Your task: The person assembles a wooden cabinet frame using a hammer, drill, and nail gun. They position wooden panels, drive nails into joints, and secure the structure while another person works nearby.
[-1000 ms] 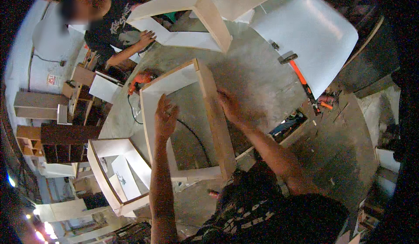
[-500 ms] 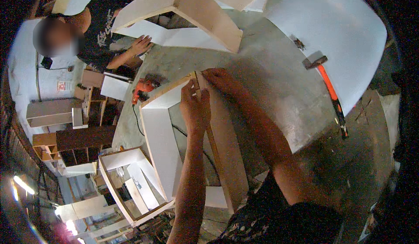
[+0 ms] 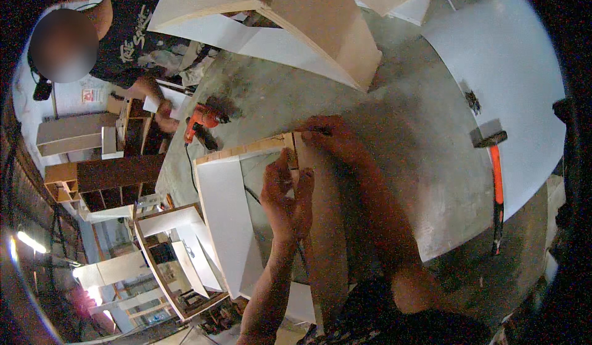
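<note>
An open box-like wooden frame (image 3: 223, 195), white inside with bare wood edges, stands in front of me. At its far right corner two boards meet, and both my hands are there. My left hand (image 3: 285, 198) reaches inside the frame, its fingers and thumb closed round the edge of the right-hand board (image 3: 327, 246). From the outer side, my right hand (image 3: 333, 138) grips the same corner, its fingers bent and partly in shadow. Whether a small part sits between its fingertips I cannot tell.
An orange power drill (image 3: 205, 121) lies beyond the frame, its cord running down. A hammer (image 3: 497, 178) with an orange-black handle lies by a white panel (image 3: 518, 92). Another wooden frame (image 3: 327, 30) stands at the far side. A co-worker's hand (image 3: 165, 116) is near the drill.
The view has shifted, so the frame sits lower in it. My hands stay at the corner. The co-worker's hand has left the far white panel and come down beside the drill.
</note>
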`<control>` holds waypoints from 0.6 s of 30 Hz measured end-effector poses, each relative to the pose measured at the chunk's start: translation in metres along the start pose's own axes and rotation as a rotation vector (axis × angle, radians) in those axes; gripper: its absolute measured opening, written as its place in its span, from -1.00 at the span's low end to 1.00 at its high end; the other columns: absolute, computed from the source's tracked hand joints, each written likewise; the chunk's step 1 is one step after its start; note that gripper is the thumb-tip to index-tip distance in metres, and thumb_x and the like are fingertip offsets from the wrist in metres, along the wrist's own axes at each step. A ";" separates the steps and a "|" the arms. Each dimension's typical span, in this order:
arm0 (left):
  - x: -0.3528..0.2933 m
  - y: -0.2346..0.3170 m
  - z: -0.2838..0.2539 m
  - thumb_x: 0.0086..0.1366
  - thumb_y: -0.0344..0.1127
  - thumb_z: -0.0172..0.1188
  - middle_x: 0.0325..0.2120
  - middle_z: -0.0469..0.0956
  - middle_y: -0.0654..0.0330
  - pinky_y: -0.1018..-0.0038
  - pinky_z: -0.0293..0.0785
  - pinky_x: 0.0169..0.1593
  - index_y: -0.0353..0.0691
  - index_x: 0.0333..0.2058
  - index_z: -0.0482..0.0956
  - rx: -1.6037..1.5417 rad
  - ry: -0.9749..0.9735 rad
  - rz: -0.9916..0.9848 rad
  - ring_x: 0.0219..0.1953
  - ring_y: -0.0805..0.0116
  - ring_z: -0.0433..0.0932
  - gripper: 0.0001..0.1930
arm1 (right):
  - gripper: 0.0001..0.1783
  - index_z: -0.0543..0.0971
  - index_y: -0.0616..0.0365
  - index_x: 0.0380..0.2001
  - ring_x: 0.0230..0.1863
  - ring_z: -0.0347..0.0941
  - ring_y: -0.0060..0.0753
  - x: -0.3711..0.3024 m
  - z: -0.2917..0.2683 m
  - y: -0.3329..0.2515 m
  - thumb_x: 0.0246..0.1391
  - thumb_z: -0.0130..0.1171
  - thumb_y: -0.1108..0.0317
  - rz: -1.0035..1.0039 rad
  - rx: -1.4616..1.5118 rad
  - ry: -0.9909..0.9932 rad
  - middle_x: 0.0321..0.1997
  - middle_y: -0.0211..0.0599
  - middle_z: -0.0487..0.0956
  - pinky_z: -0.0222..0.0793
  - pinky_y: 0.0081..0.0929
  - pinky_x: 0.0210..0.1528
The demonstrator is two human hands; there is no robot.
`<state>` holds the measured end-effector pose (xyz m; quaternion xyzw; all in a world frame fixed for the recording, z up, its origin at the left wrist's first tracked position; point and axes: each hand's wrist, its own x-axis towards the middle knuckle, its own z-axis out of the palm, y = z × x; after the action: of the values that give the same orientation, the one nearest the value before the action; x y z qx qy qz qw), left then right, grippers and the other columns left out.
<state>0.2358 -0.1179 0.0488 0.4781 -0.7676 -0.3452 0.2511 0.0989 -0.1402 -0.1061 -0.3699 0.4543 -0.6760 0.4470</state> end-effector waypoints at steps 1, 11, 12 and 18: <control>0.000 0.001 0.000 0.26 -0.30 0.34 -0.10 0.57 0.07 0.44 0.45 0.06 -0.39 0.09 0.49 -0.018 -0.006 -0.032 -0.04 0.35 0.53 -0.53 | -0.64 0.67 0.21 -0.19 -0.16 0.53 -0.41 -0.001 -0.001 -0.001 0.13 0.26 0.11 0.040 -0.014 -0.014 -0.22 -0.30 0.66 0.42 -0.36 0.01; -0.001 -0.008 -0.001 0.30 -0.43 0.27 -0.04 0.51 0.10 0.48 0.56 -0.13 -0.44 0.10 0.41 -0.044 -0.013 0.005 -0.13 0.44 0.53 -0.57 | -0.61 0.67 0.20 -0.20 -0.17 0.50 -0.45 -0.006 0.006 -0.011 0.27 0.11 0.07 0.194 0.215 0.010 -0.28 -0.35 0.65 0.39 -0.40 -0.02; -0.002 -0.009 -0.001 0.30 -0.43 0.26 -0.04 0.51 0.09 0.48 0.56 -0.12 -0.44 0.10 0.41 -0.036 -0.020 -0.003 -0.13 0.44 0.53 -0.57 | -0.61 0.67 0.20 -0.20 -0.16 0.50 -0.44 -0.007 0.005 -0.010 0.26 0.12 0.07 0.182 0.227 -0.006 -0.26 -0.34 0.65 0.39 -0.39 0.00; -0.004 -0.005 0.000 0.32 -0.46 0.22 -0.03 0.48 0.08 0.46 0.58 -0.11 -0.42 0.13 0.37 -0.185 -0.009 -0.119 -0.15 0.43 0.54 -0.57 | -0.63 0.67 0.20 -0.17 -0.11 0.50 -0.45 -0.005 0.006 -0.006 0.20 0.21 0.09 0.029 0.110 -0.058 -0.20 -0.33 0.63 0.39 -0.37 0.05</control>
<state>0.2404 -0.1154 0.0444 0.4963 -0.7036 -0.4311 0.2699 0.1041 -0.1355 -0.0989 -0.3575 0.4085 -0.6824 0.4895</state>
